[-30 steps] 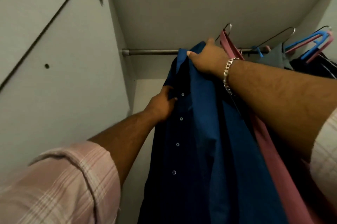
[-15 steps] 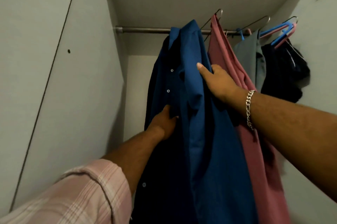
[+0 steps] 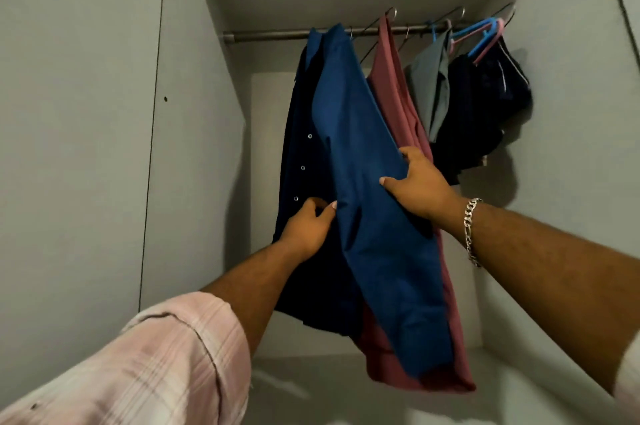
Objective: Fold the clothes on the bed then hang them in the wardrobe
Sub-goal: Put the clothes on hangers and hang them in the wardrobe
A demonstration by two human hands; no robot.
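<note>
A blue button shirt [image 3: 360, 154] hangs from the metal rail [image 3: 270, 35] inside the white wardrobe. My left hand [image 3: 308, 227] holds the shirt's front edge near the buttons, thumb and fingers curled on the cloth. My right hand [image 3: 420, 185] grips the shirt's right side at mid height, thumb in front and fingers behind the cloth. A pink garment [image 3: 398, 92] hangs directly behind the blue shirt. The shirt's hanger is mostly hidden by its collar.
Further right on the rail hang a grey shirt [image 3: 431, 85] and dark clothes [image 3: 485, 113], with blue and pink plastic hangers [image 3: 483, 35]. Wardrobe side walls [image 3: 194, 147] stand close on both sides. The wardrobe floor [image 3: 346, 386] lies below the hems.
Both hands have slid down the blue shirt, from near its collar to its middle. The view has pulled back and tilted down, showing more of the wardrobe.
</note>
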